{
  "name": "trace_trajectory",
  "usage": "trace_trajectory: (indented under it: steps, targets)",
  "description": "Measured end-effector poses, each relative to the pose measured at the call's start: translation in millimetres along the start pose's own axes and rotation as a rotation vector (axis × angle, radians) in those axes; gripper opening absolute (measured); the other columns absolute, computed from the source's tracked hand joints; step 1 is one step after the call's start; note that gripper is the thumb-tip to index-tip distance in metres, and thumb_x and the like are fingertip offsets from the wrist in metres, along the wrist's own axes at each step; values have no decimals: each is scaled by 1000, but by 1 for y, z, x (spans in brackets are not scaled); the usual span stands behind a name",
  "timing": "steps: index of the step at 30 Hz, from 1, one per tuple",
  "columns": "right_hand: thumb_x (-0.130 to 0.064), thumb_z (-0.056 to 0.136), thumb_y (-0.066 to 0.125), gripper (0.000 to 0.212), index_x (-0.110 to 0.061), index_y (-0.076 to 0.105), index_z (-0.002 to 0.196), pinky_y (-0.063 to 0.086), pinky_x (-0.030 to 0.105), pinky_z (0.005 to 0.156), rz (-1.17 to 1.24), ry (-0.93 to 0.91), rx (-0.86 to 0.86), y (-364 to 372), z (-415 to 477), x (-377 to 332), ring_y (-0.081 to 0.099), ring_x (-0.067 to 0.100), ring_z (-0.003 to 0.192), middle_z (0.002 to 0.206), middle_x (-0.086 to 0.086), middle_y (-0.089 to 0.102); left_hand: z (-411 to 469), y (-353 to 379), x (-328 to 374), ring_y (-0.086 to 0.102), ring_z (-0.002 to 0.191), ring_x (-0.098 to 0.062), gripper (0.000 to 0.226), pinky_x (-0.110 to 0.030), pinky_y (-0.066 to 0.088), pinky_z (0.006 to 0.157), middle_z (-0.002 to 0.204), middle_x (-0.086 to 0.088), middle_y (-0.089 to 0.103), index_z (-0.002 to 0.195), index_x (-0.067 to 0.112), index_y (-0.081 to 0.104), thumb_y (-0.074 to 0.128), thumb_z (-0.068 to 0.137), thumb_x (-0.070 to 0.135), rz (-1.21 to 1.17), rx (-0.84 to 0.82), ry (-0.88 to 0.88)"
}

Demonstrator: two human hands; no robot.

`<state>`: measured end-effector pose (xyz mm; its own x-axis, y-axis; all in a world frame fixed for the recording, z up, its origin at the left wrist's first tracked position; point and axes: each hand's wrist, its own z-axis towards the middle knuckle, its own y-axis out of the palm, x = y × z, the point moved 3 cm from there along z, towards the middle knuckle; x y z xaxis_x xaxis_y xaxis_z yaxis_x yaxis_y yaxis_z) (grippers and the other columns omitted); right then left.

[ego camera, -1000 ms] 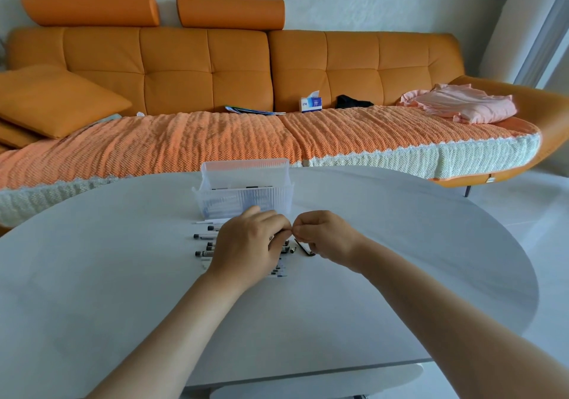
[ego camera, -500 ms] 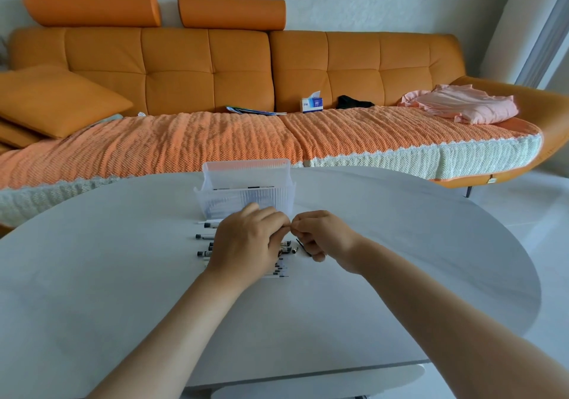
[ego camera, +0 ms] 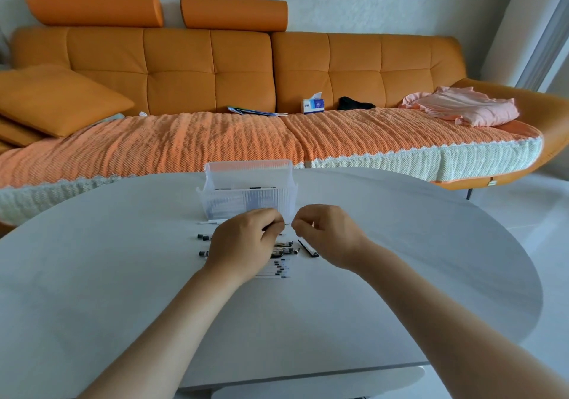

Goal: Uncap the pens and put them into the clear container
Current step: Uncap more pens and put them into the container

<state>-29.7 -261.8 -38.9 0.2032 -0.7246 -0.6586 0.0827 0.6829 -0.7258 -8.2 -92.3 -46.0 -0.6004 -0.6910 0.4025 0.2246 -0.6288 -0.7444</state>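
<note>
Clear container (ego camera: 248,195) just beyond a two-handed grip

The left hand (ego camera: 246,240) curls round a slim pen (ego camera: 286,223); the right hand (ego camera: 323,229) pinches its other end. The container holds a few dark-marked pens lying flat. Spare pens (ego camera: 278,271) lie under the grip on the table (ego camera: 123,275).

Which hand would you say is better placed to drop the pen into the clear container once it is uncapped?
Probably the left hand: it grips the pen and sits directly in front of the clear container; the right hand only pinches its end.

Ribbed clear plastic container (ego camera: 250,202) on a smooth matt table (ego camera: 107,291).
</note>
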Motion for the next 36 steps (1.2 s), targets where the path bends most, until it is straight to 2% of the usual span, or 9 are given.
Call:
trace_trajectory:
  steps: [3, 7, 10, 14, 18, 22, 25, 30, 36]
  targets:
    - [-33, 91, 61, 18, -28, 74, 80, 44, 23, 61, -162, -72, 63, -8, 0, 9, 55, -2, 67, 81, -15, 66, 0, -4, -13, 51, 76, 1, 8, -20, 41, 61, 84, 22, 64, 88, 32, 66, 60, 92, 32, -3, -26, -13]
    - [-34, 88, 63, 12, -34, 74, 83, 51, 26, 70, -315, 65, 5, -18, -1, 24, 61, 3, 83, 84, -22, 65, -1, -6, -19, 53, 78, 0, 6, -24, 44, 64, 84, 23, 64, 87, 32, 66, 61, 90, 33, 11, -39, -10]
    - [-31, 85, 63, 12, -38, 73, 83, 46, 21, 63, -408, 167, -41, -19, -2, 37, 61, 6, 86, 79, -23, 61, -4, -2, -18, 52, 80, 1, 8, -24, 44, 66, 86, 21, 65, 90, 33, 68, 60, 92, 34, 49, -91, 10]
    - [-35, 83, 67, 7, -39, 73, 85, 48, 22, 63, -351, 229, -75, -17, -1, 46, 60, 3, 80, 84, -22, 63, -5, 5, -17, 54, 86, -2, 12, -24, 40, 67, 91, 20, 64, 94, 32, 68, 57, 94, 35, 65, -151, 17]
    - [-34, 86, 66, 14, -40, 71, 97, 53, 26, 75, -325, 199, -138, -18, 0, 45, 59, 4, 89, 95, -18, 66, -4, 7, -18, 54, 88, -3, 13, -23, 38, 68, 92, 19, 63, 96, 31, 69, 57, 94, 36, 53, -159, 22]
    - [-31, 91, 63, 17, -39, 70, 105, 47, 21, 72, -355, 137, -89, -20, 1, 39, 57, 3, 91, 101, -19, 65, -4, 7, -17, 55, 89, -4, 14, -23, 38, 68, 93, 18, 64, 97, 29, 69, 58, 94, 36, 51, -159, 24]
    - [-32, 91, 64, 16, -38, 71, 105, 49, 23, 76, -343, 48, -68, -17, 1, 27, 57, 2, 89, 102, -19, 64, -5, 5, -17, 55, 90, -5, 14, -24, 40, 69, 94, 17, 64, 98, 28, 69, 59, 94, 36, 59, -150, 35]
    - [-34, 90, 65, 15, -40, 72, 102, 49, 26, 75, -408, -85, -144, 3, -1, 13, 57, 5, 88, 104, -16, 60, -8, 3, -22, 58, 89, -9, 13, -31, 50, 74, 93, 15, 65, 97, 27, 69, 60, 93, 35, 19, -195, 37]
    - [-36, 91, 65, 11, -37, 72, 100, 43, 24, 71, -470, -81, -152, 8, 1, 11, 56, 8, 89, 105, -17, 58, -9, -3, -28, 56, 91, -6, 13, -28, 47, 78, 95, 16, 64, 99, 29, 68, 60, 93, 36, -9, -247, 5]
